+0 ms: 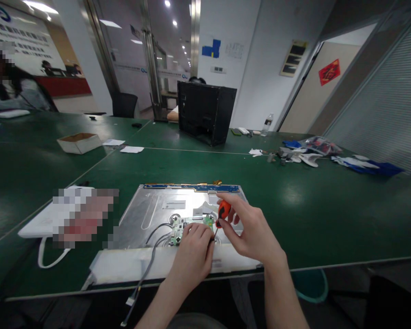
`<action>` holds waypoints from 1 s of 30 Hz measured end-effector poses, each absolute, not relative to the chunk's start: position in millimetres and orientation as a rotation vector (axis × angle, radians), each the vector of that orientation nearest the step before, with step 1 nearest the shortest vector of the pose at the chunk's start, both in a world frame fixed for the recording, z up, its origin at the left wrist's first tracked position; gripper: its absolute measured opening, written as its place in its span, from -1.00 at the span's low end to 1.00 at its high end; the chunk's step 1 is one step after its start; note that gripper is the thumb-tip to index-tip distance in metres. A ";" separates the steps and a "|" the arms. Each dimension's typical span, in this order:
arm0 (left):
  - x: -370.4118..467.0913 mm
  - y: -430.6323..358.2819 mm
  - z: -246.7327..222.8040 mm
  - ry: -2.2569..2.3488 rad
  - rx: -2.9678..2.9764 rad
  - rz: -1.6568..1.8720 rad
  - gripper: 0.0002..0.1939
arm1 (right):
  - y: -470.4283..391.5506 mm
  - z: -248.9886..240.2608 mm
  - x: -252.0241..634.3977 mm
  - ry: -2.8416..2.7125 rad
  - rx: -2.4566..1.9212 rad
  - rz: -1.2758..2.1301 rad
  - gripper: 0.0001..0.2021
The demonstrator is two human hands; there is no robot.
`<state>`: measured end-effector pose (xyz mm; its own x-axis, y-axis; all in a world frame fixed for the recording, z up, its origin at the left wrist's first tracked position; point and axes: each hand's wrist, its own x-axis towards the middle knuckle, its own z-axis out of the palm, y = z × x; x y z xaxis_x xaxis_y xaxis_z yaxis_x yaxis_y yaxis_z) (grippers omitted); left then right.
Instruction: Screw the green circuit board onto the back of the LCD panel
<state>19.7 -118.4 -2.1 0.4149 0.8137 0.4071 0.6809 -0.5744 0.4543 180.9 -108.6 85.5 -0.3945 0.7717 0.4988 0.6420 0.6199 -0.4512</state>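
A flat metal display panel lies on the table in front of me, with a small green circuit board on its middle. My left hand rests over the right part of the board, fingers bent and pressed together; what lies under its fingertips is hidden. In my right hand is an orange and black screwdriver, tilted, its handle gripped by thumb and fingers. Its thin shaft points down to the board's right edge, beside my left thumb. Dark cables run from the board over the panel's near edge.
A white bag lies left of the panel. Farther back are an open box, a black computer case and a bottle. Plastic packaging lies at the right. A person sits far left. Below the edge stands a teal bin.
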 end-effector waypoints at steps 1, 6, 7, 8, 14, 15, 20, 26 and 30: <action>19.7 -118.4 -2.0 1.315 2.452 0.895 -0.87 | -108.8 85.7 180.7 -2.151 -1.097 0.253 -0.51; 19.6 -118.7 -1.9 1.309 2.456 0.889 -0.86 | -107.7 84.5 180.7 -2.161 -1.089 0.241 -0.54; 19.7 -118.7 -1.9 1.310 2.457 0.889 -0.86 | -107.4 84.0 180.9 -2.161 -1.092 0.224 -0.56; 19.8 -118.7 -1.9 1.312 2.457 0.891 -0.86 | -107.0 83.6 181.1 -2.162 -1.094 0.204 -0.58; 20.5 -118.4 -1.3 1.337 2.461 0.887 -0.87 | -104.9 83.0 182.5 -2.182 -1.122 0.109 -0.67; 20.5 -118.4 -1.2 1.340 2.460 0.886 -0.87 | -104.9 83.3 182.4 -2.182 -1.129 0.104 -0.67; 20.3 -118.8 -0.9 1.335 2.456 0.888 -0.89 | -107.6 86.1 180.3 -2.178 -1.118 0.177 -0.53; 20.3 -119.1 -2.2 1.322 2.455 0.918 -0.86 | -108.4 85.6 179.7 -2.169 -1.113 0.196 -0.46; 20.4 -118.6 -2.5 1.323 2.453 0.905 -0.87 | -106.6 83.5 180.6 -2.160 -1.118 0.159 -0.54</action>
